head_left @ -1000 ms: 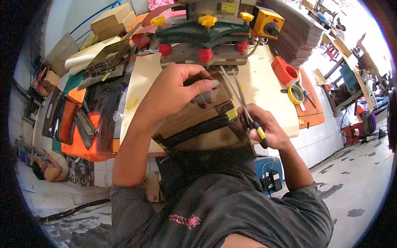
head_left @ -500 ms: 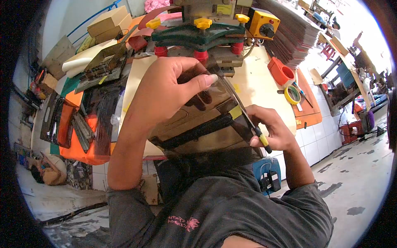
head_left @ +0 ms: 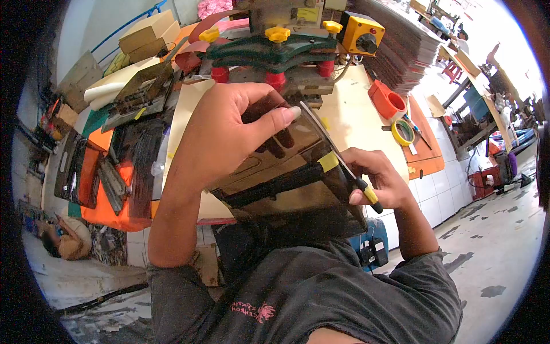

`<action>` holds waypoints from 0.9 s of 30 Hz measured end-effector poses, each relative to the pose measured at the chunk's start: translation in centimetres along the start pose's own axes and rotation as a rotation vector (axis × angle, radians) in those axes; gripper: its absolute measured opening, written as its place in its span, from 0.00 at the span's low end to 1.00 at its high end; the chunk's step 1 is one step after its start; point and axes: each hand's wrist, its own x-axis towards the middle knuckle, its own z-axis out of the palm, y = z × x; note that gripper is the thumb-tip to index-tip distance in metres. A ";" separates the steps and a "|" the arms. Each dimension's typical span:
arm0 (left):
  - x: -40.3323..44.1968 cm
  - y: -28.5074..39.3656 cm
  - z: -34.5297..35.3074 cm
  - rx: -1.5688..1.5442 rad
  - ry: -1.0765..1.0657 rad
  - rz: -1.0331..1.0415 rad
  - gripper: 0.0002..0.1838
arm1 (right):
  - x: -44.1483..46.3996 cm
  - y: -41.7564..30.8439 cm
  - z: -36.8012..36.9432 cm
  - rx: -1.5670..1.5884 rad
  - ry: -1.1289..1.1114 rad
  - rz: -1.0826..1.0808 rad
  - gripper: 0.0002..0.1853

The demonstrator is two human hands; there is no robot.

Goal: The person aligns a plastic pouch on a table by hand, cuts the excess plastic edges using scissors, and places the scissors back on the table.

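Note:
My left hand point(head_left: 246, 123) pinches the upper edge of a dark see-through sheet point(head_left: 286, 198), its thumb on the near face and its fingers showing through behind. A yellow tab point(head_left: 328, 161) sticks to the sheet near its right edge. My right hand point(head_left: 375, 178) is closed around scissors point(head_left: 370, 195) with a black and yellow handle. The scissors' blades lie together along the sheet's right edge, pointing up toward my left thumb. The sheet is held tilted above my lap.
Behind the hands stands a green press point(head_left: 278, 51) with yellow knobs. To the right are a red tape dispenser point(head_left: 388, 102), a yellow tape roll point(head_left: 403, 133) and an orange board point(head_left: 428, 155). Dark metal strips point(head_left: 113, 182) lie left. A person point(head_left: 69, 238) sits at the far left.
The scissors' blades have closed from spread apart to together along the sheet's edge. My right hand has shifted slightly right and down, and the sheet has tilted a little.

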 end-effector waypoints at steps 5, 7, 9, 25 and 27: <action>-0.4 0.6 0.2 -0.014 0.011 -0.042 0.11 | -0.5 -0.1 0.1 0.075 -0.019 0.046 0.31; -0.5 0.7 0.2 0.037 0.030 -0.007 0.11 | -0.6 -0.3 0.3 0.102 0.005 0.035 0.31; -0.5 0.9 0.3 0.019 0.031 -0.008 0.11 | -0.7 -0.5 0.5 0.115 0.014 0.031 0.31; -1.1 1.3 0.4 -0.024 0.065 -0.003 0.11 | -1.0 -1.1 0.7 0.145 0.044 0.024 0.27; -1.1 1.4 0.4 -0.015 0.064 -0.006 0.11 | -1.1 -1.4 0.7 0.165 0.039 0.053 0.27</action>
